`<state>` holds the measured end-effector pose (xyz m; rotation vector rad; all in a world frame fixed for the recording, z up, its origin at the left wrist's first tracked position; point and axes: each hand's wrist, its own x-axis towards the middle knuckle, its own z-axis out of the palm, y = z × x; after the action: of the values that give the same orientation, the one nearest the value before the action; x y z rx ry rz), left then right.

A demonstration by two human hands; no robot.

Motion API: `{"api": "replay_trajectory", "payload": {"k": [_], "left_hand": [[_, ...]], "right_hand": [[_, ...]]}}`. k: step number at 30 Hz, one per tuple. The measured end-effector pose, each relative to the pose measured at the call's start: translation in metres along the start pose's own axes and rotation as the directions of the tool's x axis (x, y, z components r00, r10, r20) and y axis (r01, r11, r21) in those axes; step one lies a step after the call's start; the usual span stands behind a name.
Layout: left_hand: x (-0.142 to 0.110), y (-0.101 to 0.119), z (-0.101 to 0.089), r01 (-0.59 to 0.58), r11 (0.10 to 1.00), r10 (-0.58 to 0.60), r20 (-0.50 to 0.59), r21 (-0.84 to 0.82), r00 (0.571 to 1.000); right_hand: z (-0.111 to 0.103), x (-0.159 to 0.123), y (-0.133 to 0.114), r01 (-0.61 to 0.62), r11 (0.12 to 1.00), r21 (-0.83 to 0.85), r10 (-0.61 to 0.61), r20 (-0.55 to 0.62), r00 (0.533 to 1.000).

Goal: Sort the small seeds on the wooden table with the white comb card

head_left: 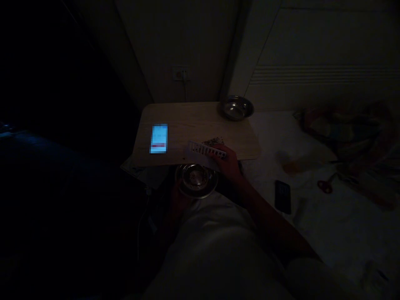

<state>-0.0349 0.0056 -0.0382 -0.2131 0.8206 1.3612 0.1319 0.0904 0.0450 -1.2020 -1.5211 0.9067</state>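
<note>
White plastic-looking slotted implement (200,156), grasped by one end in the right hand (229,160), fingers closed about it; tilted above the near edge of a wooden tabletop (187,114). Just beyond the implement, a loose patch of small dark pieces (215,140) on the wood. Below, at the near edge, a metal dish (211,184) with similar bits scattered inside, supported at its left side by the left hand (181,202); exact finger placement too dark to tell. At the far right corner, a steel bowl (236,109); at the left, a phone with lit screen (159,138), display pixelated. To the right, on pale bedding (308,233), note a dark phone (283,196), a red object (325,186) and patterned cloth (340,127). Behind, a wall socket (181,73) with plug and cable.
</note>
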Motion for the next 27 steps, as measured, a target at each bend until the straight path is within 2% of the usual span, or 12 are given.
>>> {"api": "replay_trajectory", "payload": {"k": [9, 12, 16, 19, 27], "left_hand": [[0.003, 0.000, -0.003, 0.007, 0.999, -0.006, 0.030, -0.031, 1.000], [0.002, 0.000, -0.002, 0.010, 1.000, -0.009, 0.011, -0.025, 1.000], [-0.002, 0.000, 0.000, -0.046, 0.999, 0.046, -0.014, -0.024, 0.999], [-0.003, 0.001, 0.003, -0.011, 1.000, 0.011, -0.023, -0.022, 1.000], [0.000, 0.002, -0.001, 0.008, 1.000, -0.009, -0.064, -0.019, 0.998]], "right_hand": [[0.006, 0.003, 0.002, -0.010, 1.000, -0.002, 0.010, 0.024, 1.000], [0.009, 0.004, 0.003, -0.015, 1.000, 0.012, 0.014, 0.036, 0.999], [0.010, 0.004, 0.006, -0.036, 0.998, 0.048, 0.034, 0.050, 0.998], [0.007, 0.003, 0.008, -0.081, 0.994, 0.070, 0.077, 0.055, 0.996], [-0.006, 0.009, 0.006, -0.010, 0.997, 0.077, 0.021, -0.138, 0.990]]}}
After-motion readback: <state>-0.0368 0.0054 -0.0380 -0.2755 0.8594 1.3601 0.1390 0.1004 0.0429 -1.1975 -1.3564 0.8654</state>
